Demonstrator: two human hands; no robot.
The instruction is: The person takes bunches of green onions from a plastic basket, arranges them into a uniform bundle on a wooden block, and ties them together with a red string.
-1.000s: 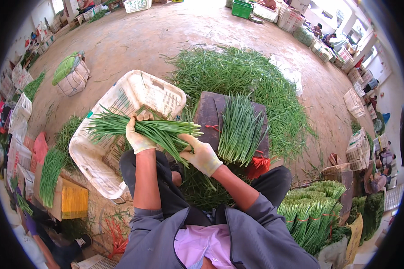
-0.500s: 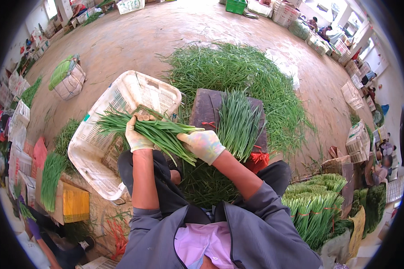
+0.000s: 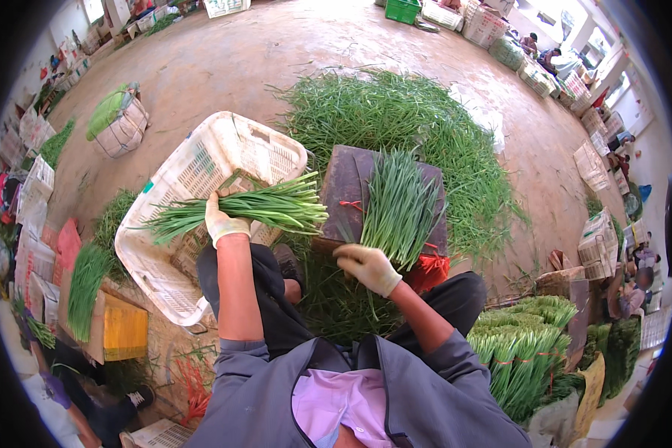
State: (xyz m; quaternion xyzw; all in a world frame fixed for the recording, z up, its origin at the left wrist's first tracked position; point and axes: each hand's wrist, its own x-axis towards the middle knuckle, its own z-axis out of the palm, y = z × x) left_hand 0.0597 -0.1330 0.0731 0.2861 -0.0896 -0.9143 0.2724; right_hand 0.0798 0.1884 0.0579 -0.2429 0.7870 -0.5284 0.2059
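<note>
My left hand point(image 3: 225, 222), in a pale glove, is closed around the middle of a bunch of garlic chives point(image 3: 280, 205). The leafy ends point left and the pale stem ends right, above a white plastic crate point(image 3: 145, 278). My right hand point(image 3: 369, 269), gloved too, is apart from that bunch. Its fingers are loosely bent and slightly blurred, with nothing visible in them. It is close to the front edge of a dark block point(image 3: 343, 175), beside a second pile of chives point(image 3: 399, 205) lying there. Red ties point(image 3: 352, 204) show beside and beneath this pile.
Loose greens point(image 3: 351, 112) cover the floor beyond the block. Tied chive bundles point(image 3: 519, 343) stand at my right. At the left are a yellow box point(image 3: 125, 328), more chives point(image 3: 89, 291) and a co-worker's purple-gloved hand point(image 3: 56, 390). Red ties point(image 3: 194, 392) lie on the floor.
My right hand has let go of the stem ends and moved down and right toward the block. The bunch in my left hand has swung more level, its stem ends rising.
</note>
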